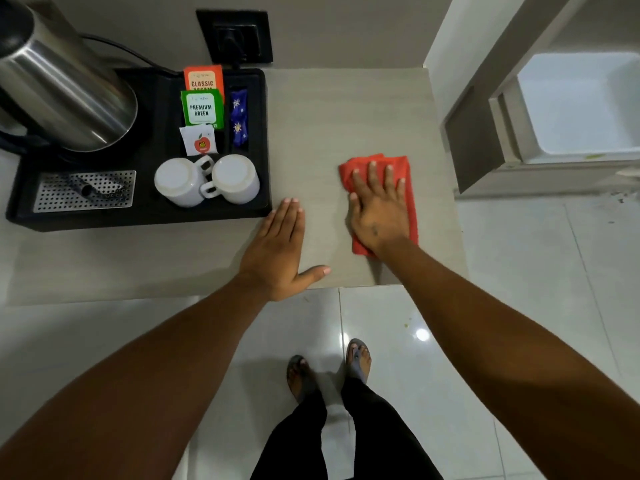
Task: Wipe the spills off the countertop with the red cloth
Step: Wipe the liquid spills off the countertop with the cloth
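Note:
A folded red cloth [403,174] lies on the beige countertop [332,116], near its right edge. My right hand [377,206] presses flat on the cloth, fingers spread, and covers most of its middle. My left hand [282,247] rests flat on the bare countertop to the left of the cloth, fingers together, thumb out, holding nothing. No spill is visible on the surface around the cloth.
A black tray [258,140] sits at the left, touching distance from my left fingertips, with a steel kettle [65,84], two upturned white cups [207,180], tea sachets [202,107] and a metal drip grate [83,190]. The counter's right edge drops to tiled floor [519,271]. A wall socket [235,36] is behind.

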